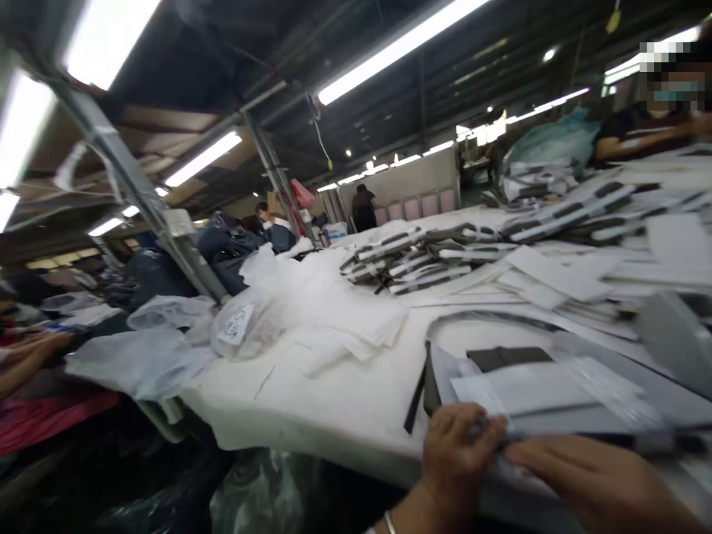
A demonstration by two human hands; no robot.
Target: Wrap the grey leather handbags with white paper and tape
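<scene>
At the table's near edge, my left hand (457, 454) is closed, its fingers wrapped round the near corner of a grey piece with dark edging (601, 419). Just to its right, my right hand (598, 471) has its fingers pressed together on the same near edge; the motion blur hides exactly what lies between them. On the grey piece lie a pale flat sheet with a clear plastic part (534, 389) and a folded dark cloth (507, 357). A dark strip (414, 397) hangs off its left side.
The white-covered table (311, 411) holds bundles of dark and white strips (411, 256), white sheets (561, 274) and a clear bag with a written label (236, 324). A metal post (133, 178) rises at left. A co-worker's arm (33, 360) reaches in at far left; another person (639, 133) is at upper right.
</scene>
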